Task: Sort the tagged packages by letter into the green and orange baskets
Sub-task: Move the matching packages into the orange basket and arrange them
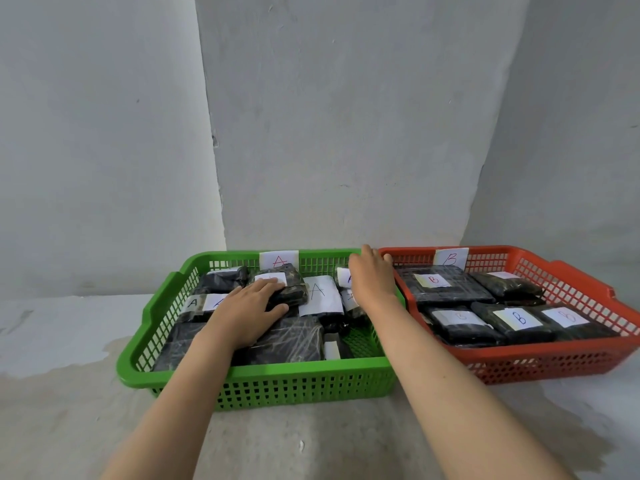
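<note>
Packages wrapped in dark film fill two baskets set side by side, rims touching, on a pale surface against a grey wall. Green basket (pixel 263 375), left: at least seven packages, several tagged "A"; a bare patch of mesh floor shows at its near right corner. Orange basket (pixel 540 362), right: five packages visible, tagged "B", packed closely. Each far rim carries one paper label (pixel 279 260), "A" on green, "B" (pixel 451 258) on orange. Left hand (pixel 249 310) lies flat, fingers straight, on a tagged package (pixel 287 289) mid-basket. Right hand (pixel 372 275) reaches to the green basket's far right corner; its grip cannot be determined.
</note>
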